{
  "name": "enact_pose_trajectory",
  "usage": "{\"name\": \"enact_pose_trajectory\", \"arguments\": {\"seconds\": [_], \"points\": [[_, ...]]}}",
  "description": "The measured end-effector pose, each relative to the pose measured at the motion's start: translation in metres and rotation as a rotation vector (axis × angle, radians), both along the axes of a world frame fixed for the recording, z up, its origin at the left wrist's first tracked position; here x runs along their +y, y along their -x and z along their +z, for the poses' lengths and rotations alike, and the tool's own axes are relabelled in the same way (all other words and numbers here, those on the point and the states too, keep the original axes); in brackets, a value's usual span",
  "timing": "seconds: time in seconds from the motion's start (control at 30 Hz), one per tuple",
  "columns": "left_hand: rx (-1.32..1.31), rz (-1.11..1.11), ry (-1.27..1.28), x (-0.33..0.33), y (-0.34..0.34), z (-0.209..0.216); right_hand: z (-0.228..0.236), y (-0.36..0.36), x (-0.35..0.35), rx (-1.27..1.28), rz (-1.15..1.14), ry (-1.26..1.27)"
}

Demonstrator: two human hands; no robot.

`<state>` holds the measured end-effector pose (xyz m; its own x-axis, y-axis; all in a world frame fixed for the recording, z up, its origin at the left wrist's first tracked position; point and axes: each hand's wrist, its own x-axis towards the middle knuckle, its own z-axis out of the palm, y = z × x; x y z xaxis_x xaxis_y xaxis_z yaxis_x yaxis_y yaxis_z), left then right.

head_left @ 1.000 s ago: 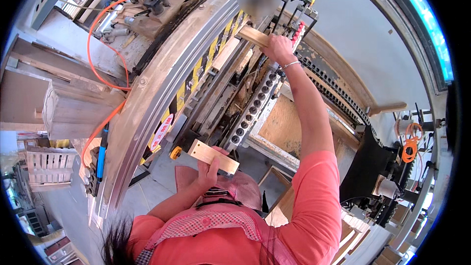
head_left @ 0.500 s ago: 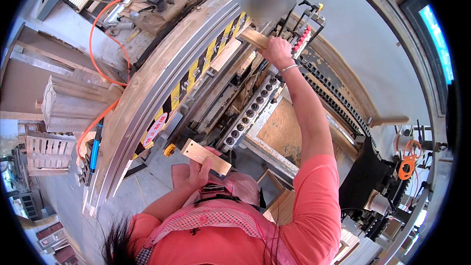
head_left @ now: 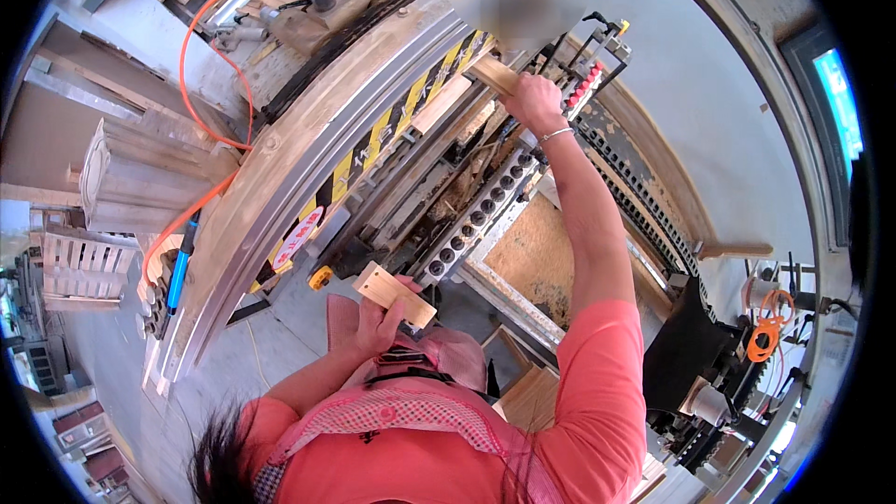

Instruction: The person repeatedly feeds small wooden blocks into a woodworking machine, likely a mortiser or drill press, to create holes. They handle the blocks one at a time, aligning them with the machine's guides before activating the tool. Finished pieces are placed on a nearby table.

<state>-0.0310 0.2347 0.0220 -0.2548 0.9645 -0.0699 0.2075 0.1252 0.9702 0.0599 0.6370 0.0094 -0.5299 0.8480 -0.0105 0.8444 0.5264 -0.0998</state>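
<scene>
In my left hand [head_left: 379, 325], close to my body, is a short pale wooden block [head_left: 392, 293] with small dark holes near its far end. The fingers wrap round its nearer half. My right arm reaches far out across the machine, and my right hand [head_left: 534, 103] is closed on the near end of another wooden block [head_left: 495, 73]. That block's far end lies near the yellow and black striped edge [head_left: 373, 145]. Left of it, a pale wooden piece [head_left: 441, 105] rests along the same edge.
A row of round black sockets [head_left: 478, 217] on a white bar runs below my right forearm. Beyond the striped edge stretches a long curved-looking wooden beam [head_left: 280, 135], crossed by an orange hose [head_left: 182, 65]. A blue-handled tool [head_left: 179, 271] lies at its left end. A brown board [head_left: 527, 252] sits right of the sockets.
The whole view has shifted slightly. Both hands keep hold of their wooden blocks, and the one in my left hand is angled a little differently.
</scene>
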Motion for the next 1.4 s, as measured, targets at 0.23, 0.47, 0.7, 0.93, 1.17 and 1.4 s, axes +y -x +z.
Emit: {"name": "enact_pose_trajectory", "arguments": {"seconds": [0.23,0.47,0.7,0.93,1.17,1.4], "points": [[0.066,0.027,0.071,0.006,-0.004,0.011,0.000,0.001,0.002,-0.015,0.024,-0.004],[0.119,-0.006,0.020,0.005,-0.001,0.006,-0.004,0.001,0.003,-0.004,-0.015,-0.018],[-0.301,0.127,0.065,-0.010,-0.004,-0.034,0.002,0.005,0.000,-0.055,-0.040,0.007],[-0.705,0.229,0.042,0.001,-0.004,-0.027,0.000,0.006,-0.002,-0.075,-0.034,-0.013],[-0.611,0.156,0.154,-0.002,0.005,-0.039,0.006,0.011,-0.005,-0.112,-0.005,-0.021],[-0.295,0.034,0.053,-0.015,0.012,-0.061,0.003,0.010,-0.003,-0.140,0.012,-0.049]]}}
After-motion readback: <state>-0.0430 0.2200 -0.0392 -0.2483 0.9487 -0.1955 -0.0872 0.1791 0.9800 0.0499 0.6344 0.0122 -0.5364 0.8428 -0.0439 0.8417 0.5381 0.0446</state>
